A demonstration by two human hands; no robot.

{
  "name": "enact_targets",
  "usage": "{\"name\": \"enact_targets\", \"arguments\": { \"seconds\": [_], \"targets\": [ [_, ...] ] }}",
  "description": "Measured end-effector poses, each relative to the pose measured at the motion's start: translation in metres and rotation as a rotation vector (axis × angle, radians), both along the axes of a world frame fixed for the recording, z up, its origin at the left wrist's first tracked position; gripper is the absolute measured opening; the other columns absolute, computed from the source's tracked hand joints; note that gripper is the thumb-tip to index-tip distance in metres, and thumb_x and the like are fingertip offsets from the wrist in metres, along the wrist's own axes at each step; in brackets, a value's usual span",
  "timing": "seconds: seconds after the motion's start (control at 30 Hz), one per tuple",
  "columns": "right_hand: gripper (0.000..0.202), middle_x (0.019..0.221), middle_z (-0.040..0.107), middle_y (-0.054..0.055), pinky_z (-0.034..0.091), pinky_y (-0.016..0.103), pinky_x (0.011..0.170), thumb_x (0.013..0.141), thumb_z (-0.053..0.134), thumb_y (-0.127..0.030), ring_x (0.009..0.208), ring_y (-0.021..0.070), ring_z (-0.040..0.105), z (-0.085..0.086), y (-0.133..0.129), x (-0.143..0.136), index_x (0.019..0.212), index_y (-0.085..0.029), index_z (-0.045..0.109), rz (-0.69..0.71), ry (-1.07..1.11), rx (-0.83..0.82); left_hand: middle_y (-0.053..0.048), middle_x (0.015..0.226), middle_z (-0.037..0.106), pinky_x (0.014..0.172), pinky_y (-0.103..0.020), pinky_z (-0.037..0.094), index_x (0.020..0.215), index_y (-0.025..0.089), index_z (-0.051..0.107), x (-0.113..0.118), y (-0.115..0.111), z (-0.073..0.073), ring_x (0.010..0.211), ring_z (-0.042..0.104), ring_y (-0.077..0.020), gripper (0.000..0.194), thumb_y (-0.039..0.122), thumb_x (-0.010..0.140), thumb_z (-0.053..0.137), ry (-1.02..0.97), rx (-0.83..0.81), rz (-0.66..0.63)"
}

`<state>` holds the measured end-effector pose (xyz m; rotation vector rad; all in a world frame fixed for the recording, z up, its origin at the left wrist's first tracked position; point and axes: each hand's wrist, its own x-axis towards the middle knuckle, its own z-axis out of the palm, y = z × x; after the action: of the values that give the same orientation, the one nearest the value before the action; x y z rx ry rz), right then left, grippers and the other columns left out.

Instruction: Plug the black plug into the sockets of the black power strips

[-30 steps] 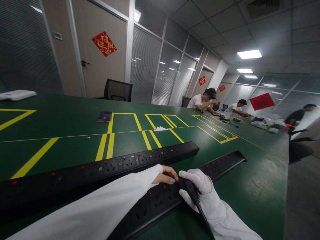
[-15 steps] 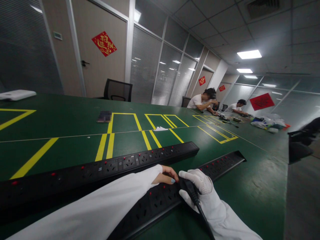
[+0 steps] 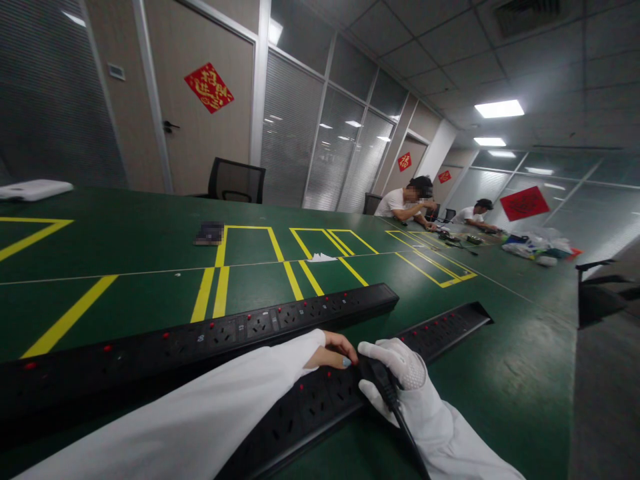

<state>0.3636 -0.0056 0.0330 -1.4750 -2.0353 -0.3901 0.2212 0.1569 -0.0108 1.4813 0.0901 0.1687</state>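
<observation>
My right hand [image 3: 395,367], in a white glove with a dotted grip, is closed around a black power plug [image 3: 377,377]. The plug sits against the sockets of the nearer black power strip [image 3: 320,400], and its cord runs down toward me. My left hand [image 3: 333,351], bare with a blue thumbnail, is over the same strip just left of the plug. Its thumb and fingers come together at the plug's edge; what lies between them is hidden. Beyond my left sleeve lies a second long power strip [image 3: 280,317] with red indicator dots.
The green table [image 3: 520,373] carries yellow tape outlines. A scrap of white paper [image 3: 321,257] and a dark flat object [image 3: 209,233] lie past the strips. Two people work at the far end, near plastic bags [image 3: 537,241]. A black chair [image 3: 603,290] stands at right.
Both hands, the plug and the strips hold nearly the same position. The black chair at the right edge has shifted slightly.
</observation>
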Motion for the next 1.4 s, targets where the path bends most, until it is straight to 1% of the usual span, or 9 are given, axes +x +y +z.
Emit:
{"name": "enact_targets", "arguments": {
  "seconds": [0.2,0.47,0.7,0.97,1.23,1.4],
  "targets": [
    [0.047,0.09,0.058,0.007,0.049,0.035,0.07,0.074,0.059,-0.029,0.082,0.0194,0.056,0.0001,-0.0002,-0.0005,0.119,-0.021,0.047,-0.003,0.01,-0.01,0.0,0.083,0.066,0.074,-0.025,0.043,0.085,0.016,0.066,-0.0002,0.0008,0.0,0.079,0.058,-0.015,0.032,0.037,0.062,0.073,0.022,-0.003,-0.008],
    [0.048,0.089,0.057,0.007,0.049,0.035,0.07,0.074,0.059,-0.029,0.082,0.0197,0.055,0.001,0.0008,-0.0002,0.12,-0.022,0.046,0.0,0.004,-0.008,-0.001,0.082,0.065,0.073,-0.025,0.043,0.085,0.016,0.067,0.0014,0.0013,-0.0032,0.076,0.057,-0.014,0.034,0.04,0.061,0.073,0.002,0.003,-0.004],
    [0.048,0.089,0.058,0.007,0.05,0.034,0.069,0.073,0.059,-0.029,0.081,0.0198,0.056,-0.0003,0.0003,-0.0005,0.119,-0.021,0.047,-0.017,-0.023,-0.006,0.0,0.08,0.064,0.071,-0.023,0.041,0.086,0.016,0.067,0.0037,0.0019,-0.0071,0.075,0.056,-0.0134,0.038,0.044,0.06,0.073,-0.003,0.049,0.017],
    [0.051,0.091,0.058,0.007,0.05,0.035,0.071,0.072,0.061,-0.025,0.084,0.0199,0.056,0.0018,-0.0005,-0.0008,0.12,-0.021,0.046,0.005,0.001,-0.016,0.0,0.08,0.064,0.071,-0.024,0.041,0.086,0.016,0.067,0.0023,0.0019,-0.0047,0.074,0.056,-0.0136,0.034,0.039,0.061,0.073,0.016,0.029,0.006],
    [0.049,0.09,0.058,0.007,0.049,0.035,0.069,0.073,0.06,-0.028,0.082,0.0201,0.056,0.0004,0.0005,0.0,0.12,-0.021,0.046,0.004,0.001,-0.003,0.0,0.079,0.064,0.07,-0.023,0.042,0.085,0.016,0.067,0.002,0.0013,-0.0038,0.073,0.056,-0.0131,0.032,0.037,0.061,0.072,0.0,0.027,0.012],
    [0.05,0.09,0.058,0.007,0.049,0.036,0.069,0.072,0.061,-0.026,0.082,0.0203,0.055,0.0005,-0.0004,-0.0003,0.12,-0.02,0.047,0.002,-0.001,-0.013,0.0,0.079,0.065,0.07,-0.023,0.041,0.085,0.015,0.068,0.0021,0.001,-0.0045,0.073,0.056,-0.0129,0.03,0.035,0.062,0.072,-0.015,0.021,0.013]
  ]
}}
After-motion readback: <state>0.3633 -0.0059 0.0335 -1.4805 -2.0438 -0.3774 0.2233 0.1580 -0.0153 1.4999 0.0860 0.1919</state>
